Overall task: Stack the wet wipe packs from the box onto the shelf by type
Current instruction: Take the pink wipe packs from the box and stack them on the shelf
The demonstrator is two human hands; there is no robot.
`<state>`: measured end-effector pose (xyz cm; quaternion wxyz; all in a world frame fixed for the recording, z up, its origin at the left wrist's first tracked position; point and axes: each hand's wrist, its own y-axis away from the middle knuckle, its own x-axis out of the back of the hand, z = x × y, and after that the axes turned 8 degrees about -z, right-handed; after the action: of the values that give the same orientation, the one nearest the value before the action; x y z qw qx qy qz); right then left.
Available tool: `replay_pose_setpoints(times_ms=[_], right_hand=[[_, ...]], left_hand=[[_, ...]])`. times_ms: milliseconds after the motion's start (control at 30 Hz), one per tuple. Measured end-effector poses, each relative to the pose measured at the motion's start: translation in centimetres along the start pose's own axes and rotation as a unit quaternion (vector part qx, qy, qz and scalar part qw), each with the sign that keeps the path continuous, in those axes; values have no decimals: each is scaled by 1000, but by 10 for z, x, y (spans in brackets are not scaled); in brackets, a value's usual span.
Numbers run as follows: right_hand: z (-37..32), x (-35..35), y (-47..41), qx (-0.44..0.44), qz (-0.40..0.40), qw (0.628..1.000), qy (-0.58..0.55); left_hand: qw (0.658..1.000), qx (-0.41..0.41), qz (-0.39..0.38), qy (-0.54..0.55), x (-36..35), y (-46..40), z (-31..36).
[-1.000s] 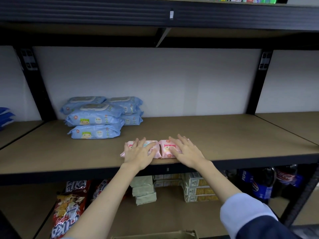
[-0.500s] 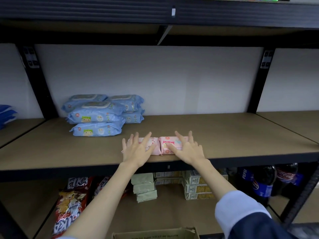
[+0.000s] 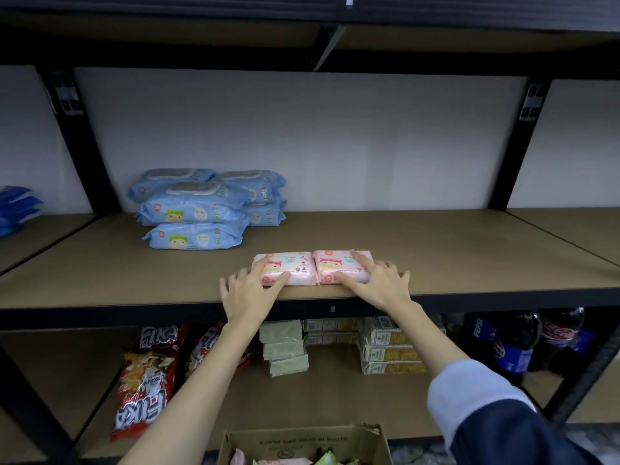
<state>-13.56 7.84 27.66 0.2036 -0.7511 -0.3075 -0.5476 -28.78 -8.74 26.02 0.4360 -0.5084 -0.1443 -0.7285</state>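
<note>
So the two pink wipe packs (image 3: 312, 267) are sitting side by side, touching, right at the front edge of the shelf (image 3: 469, 263), directly under the fingers. They're soft, pillowy foil-plastic bricks with a crimped seam where they meet and a cartoon face printed on each.

The left hand (image 3: 250, 290) has its fingers spread out fairly straight, a couple of them lying on the left pack's near corner and the rest on the bare board just beside it. The right hand (image 3: 377, 283) is the same deal, flat and splayed over the right pack's outer end, index finger stretched along the top. Neither one is curled round anything, so my read is they're squaring the pair up or nudging it, not lifting.

Beyond the left hand and off to its outer side is the blue wipe packs (image 3: 201, 209) pile, bigger glossy pouches with hard flip lids, stacked a few high in two columns. Makes sense the pink ones start their own spot well apart from those, since it's sorting by type.

Shelf board looks like matte brown fibreboard on a black metal frame. Below the wrists is the cardboard box (image 3: 302, 444), open, with more pink and green packs poking out, so plenty left to go I'd guess.
</note>
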Motion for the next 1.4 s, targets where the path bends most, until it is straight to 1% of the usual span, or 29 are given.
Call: replay_pose_setpoints(times_ms=[100,167,267,367,467,533,567,600,667,700,800,867,933,1000,1133,1167,1200,1267,1333,1400], right_hand=[[2,0,1,3,6,1000,-1],[3,-2,7,5,27,1000,-12],[2,-11,26,22,99,995,-10],[2,-30,55,71,190,979,5],[4,-62,82,120,258,958,-19],[8,-92,97,123,269,954,-48],[11,-108,104,116,256,958,-58],[14,-125,110,102,222,967,-67],[25,-163,120,59,96,991,-70],[32,-182,125,38,30,997,-60],[52,-241,137,-4,-130,991,-28],[64,-275,146,-38,-217,975,-40],[75,-302,156,-72,-288,953,-57],[86,-325,166,-93,-334,936,-59],[105,-354,180,-114,-371,921,-37],[110,-358,182,-116,-377,918,-33],[114,-362,182,-116,-382,916,-31],[123,-369,181,-112,-395,911,-37],[132,-377,178,-109,-411,903,-59],[137,-385,176,-114,-432,890,-87]], left_hand=[[1000,-6,-5,14,0,0,-1],[1000,-17,-8,24,1,3,-3],[997,-62,27,44,5,17,-8],[991,-115,53,46,4,45,-15],[990,-123,41,56,-10,80,-27],[993,-108,8,56,-30,103,-39],[993,-98,-21,57,-43,113,-47],[993,-86,-59,59,-57,124,-54],[984,-54,-161,50,-90,147,-73],[975,-33,-216,40,-108,158,-84],[934,52,-349,52,-161,191,-120],[907,109,-399,85,-184,208,-139],[881,171,-424,121,-201,223,-155],[858,224,-437,148,-216,241,-171],[830,278,-445,189,-253,278,-189],[820,287,-449,211,-259,284,-186],[816,289,-447,225,-266,289,-183],[813,280,-445,251,-277,297,-176],[818,263,-441,260,-288,301,-177],[806,281,-435,288,-298,303,-181]])
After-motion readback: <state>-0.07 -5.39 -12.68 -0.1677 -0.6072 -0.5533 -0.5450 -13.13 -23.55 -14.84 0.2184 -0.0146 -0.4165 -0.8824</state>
